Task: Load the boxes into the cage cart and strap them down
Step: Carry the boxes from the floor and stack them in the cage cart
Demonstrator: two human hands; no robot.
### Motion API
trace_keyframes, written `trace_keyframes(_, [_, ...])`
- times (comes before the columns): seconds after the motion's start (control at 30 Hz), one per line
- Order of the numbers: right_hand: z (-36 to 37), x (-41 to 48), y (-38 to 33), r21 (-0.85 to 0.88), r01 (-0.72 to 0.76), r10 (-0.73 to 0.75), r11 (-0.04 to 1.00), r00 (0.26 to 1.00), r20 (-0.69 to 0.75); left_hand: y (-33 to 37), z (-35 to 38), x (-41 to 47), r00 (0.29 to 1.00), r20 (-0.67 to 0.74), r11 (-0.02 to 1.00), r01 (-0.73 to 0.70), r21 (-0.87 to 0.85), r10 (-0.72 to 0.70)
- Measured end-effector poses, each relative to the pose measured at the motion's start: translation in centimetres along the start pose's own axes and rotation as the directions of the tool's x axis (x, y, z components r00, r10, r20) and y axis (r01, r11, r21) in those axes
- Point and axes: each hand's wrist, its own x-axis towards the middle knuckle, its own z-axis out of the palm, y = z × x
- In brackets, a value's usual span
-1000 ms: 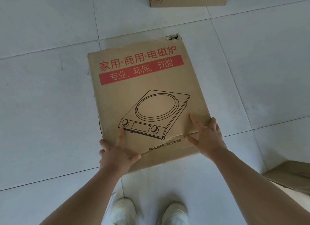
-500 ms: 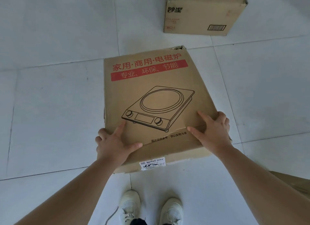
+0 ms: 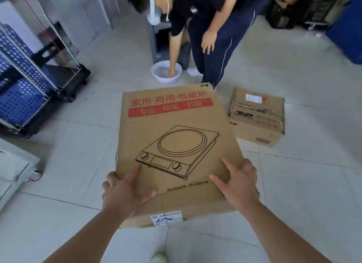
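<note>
Box (image 3: pixel 172 145) with red 家用·商用·电磁炉 lettering

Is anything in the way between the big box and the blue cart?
Nothing visible is. The left hand and right hand hold the box, and only bare floor lies between it and the cart at left. The person at the basin is ahead, the small box to the right, both off that path.

Showing red lettering, a red band and a black line drawing on the flat brown cardboard box (image 3: pixel 176 145); carrying red print and a white label on the smaller brown cardboard box (image 3: pixel 256 123); glowing blue with pale dots (perforations) across the metal-framed cage cart (image 3: pixel 21 100).
</note>
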Motion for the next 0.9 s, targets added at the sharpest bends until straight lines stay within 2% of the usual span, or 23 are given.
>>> trace_keyframes(0.2, [-10.0,-6.1,-10.5,-0.003,0.203,-0.203,0.979,0.979,-0.024,-2.5,-12.8,-10.0,0.989,-0.12,0.996,0.08,-0.031,-0.083])
trace_keyframes(0.4, [-13.2,-12.5,-20.2,-0.021,0.387,-0.387,0.922,0.922,-0.002,-9.1,-21.0,-18.4,0.952,-0.212,0.971,0.194,-0.137,-0.22])
trace_keyframes(0.6, [-12.1,-17.6,-31.3,-0.002,0.556,-0.556,0.831,0.831,0.015,-18.1,-27.0,-23.7,0.875,-0.306,0.924,0.323,-0.207,-0.374])
trace_keyframes(0.9, [-4.9,-25.8,-53.0,0.078,0.756,-0.76,0.649,0.648,0.042,-36.0,-37.0,-28.5,0.706,-0.41,0.813,0.451,-0.368,-0.577])
